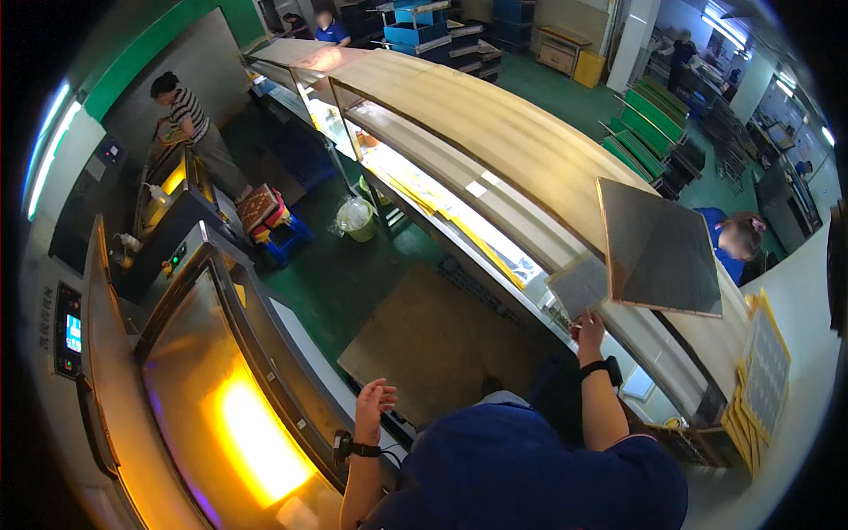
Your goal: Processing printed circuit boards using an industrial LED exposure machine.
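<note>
My right hand (588,332) is raised at the shelf bench on the right. Its fingers are closed at the lower corner of a grey, see-through sheet (579,283), which leans out from under the bench's upper shelf. My left hand (374,410) hangs beside the lit exposure machine (256,442) with fingers loosely bent and apart, holding nothing. The machine's glass bed glows yellow-orange, and its lid (132,389) stands raised at the left. On the upper shelf (495,124) rests a dark framed screen (658,247), close beyond my right hand.
Yellow-edged framed screens (760,380) lean at the bench's right end. A brown board (442,344) lies on the green floor. Farther off are a bin (356,219), a blue stool (281,240) and a person in stripes (190,124). Another person (729,243) is behind the bench.
</note>
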Tool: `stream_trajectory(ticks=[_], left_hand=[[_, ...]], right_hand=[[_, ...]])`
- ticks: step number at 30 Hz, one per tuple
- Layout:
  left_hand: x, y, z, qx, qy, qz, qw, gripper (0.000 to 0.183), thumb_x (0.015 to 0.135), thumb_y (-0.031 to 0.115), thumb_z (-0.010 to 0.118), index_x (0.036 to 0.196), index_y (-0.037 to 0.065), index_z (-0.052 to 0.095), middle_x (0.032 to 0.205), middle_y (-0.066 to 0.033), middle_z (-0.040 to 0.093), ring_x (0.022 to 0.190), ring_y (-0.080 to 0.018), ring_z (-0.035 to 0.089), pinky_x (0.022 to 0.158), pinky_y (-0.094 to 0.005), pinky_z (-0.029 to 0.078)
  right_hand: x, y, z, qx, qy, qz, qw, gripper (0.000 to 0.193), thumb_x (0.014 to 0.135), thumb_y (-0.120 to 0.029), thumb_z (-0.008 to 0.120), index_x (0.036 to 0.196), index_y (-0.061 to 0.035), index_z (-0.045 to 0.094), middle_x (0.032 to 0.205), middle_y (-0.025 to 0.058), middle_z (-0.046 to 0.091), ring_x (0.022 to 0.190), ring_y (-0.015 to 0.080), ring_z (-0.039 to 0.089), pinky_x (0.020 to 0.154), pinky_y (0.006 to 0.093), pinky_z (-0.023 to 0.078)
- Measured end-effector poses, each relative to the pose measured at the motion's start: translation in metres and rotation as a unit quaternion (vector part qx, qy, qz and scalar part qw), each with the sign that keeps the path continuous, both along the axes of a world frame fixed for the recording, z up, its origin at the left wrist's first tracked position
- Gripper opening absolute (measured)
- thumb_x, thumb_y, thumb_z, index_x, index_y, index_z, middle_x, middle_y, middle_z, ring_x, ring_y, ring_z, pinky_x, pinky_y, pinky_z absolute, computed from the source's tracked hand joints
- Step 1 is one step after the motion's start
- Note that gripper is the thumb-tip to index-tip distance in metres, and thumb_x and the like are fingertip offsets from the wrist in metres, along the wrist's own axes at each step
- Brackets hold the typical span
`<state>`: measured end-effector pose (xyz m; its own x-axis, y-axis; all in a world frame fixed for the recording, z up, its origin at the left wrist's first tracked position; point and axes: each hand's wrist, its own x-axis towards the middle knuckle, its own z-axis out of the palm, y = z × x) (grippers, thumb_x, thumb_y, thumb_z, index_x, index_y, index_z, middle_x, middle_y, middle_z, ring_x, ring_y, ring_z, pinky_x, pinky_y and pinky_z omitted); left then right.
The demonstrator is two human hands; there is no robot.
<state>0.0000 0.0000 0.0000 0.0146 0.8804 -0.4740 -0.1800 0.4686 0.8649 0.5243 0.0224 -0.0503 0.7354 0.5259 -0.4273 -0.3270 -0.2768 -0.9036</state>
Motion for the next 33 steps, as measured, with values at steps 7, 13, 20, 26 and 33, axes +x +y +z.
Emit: stream_trajectory(ticks=[7,13,20,26,33], left_hand=[[0.09,0.017,0.0,-0.029,0.002,-0.071,0.997,0.029,0.102,0.023,0.049,0.124,0.005,0.055,0.106,-0.0085,0.068,0.086,-0.015,0.065,0.074,-0.0276,0.051],[0.124,0.026,0.002,-0.042,0.017,-0.047,0.998,0.029,0.102,0.022,0.048,0.124,0.004,0.054,0.105,-0.0089,0.068,0.085,-0.0145,0.065,0.072,-0.026,0.052],[0.097,-0.002,0.016,-0.01,0.075,0.014,0.997,0.032,0.102,0.023,0.05,0.126,0.003,0.054,0.108,-0.009,0.067,0.088,-0.0143,0.063,0.074,-0.0249,0.049],[0.048,-0.064,0.029,0.045,0.092,0.177,0.979,0.03,0.1,0.018,0.055,0.126,0.003,0.055,0.107,-0.0074,0.067,0.089,-0.0122,0.061,0.077,-0.0255,0.049],[-0.033,-0.177,0.069,0.122,0.219,0.385,0.888,0.031,0.098,0.012,0.058,0.127,0.001,0.054,0.106,-0.0072,0.066,0.091,-0.0111,0.06,0.079,-0.0251,0.049]], right_hand=[[0.071,-0.038,0.103,-0.26,-0.33,0.401,0.814,0.045,0.088,-0.046,0.062,0.084,-0.0019,0.07,0.065,0.0096,0.068,0.055,0.0142,0.063,0.058,0.0298,0.052],[0.024,-0.053,0.179,0.311,0.118,0.254,0.908,0.039,0.095,-0.037,0.063,0.114,-0.0024,0.063,0.08,0.0097,0.068,0.072,0.0213,0.067,0.066,0.032,0.053],[-0.006,0.024,0.152,0.254,0.108,0.148,0.95,0.028,0.101,-0.023,0.054,0.085,-0.0029,0.064,0.075,0.0091,0.067,0.069,0.0168,0.063,0.067,0.0321,0.049],[-0.105,0.08,0.139,0.248,0.121,0.312,0.909,0.021,0.1,-0.024,0.058,0.096,-0.0042,0.064,0.079,0.0042,0.064,0.07,0.0133,0.059,0.066,0.0291,0.047],[-0.326,0.067,0.155,0.178,0.203,0.702,0.659,0.018,0.097,-0.018,0.06,0.088,-0.0029,0.065,0.081,0.0064,0.066,0.065,0.0169,0.058,0.06,0.0327,0.047]])
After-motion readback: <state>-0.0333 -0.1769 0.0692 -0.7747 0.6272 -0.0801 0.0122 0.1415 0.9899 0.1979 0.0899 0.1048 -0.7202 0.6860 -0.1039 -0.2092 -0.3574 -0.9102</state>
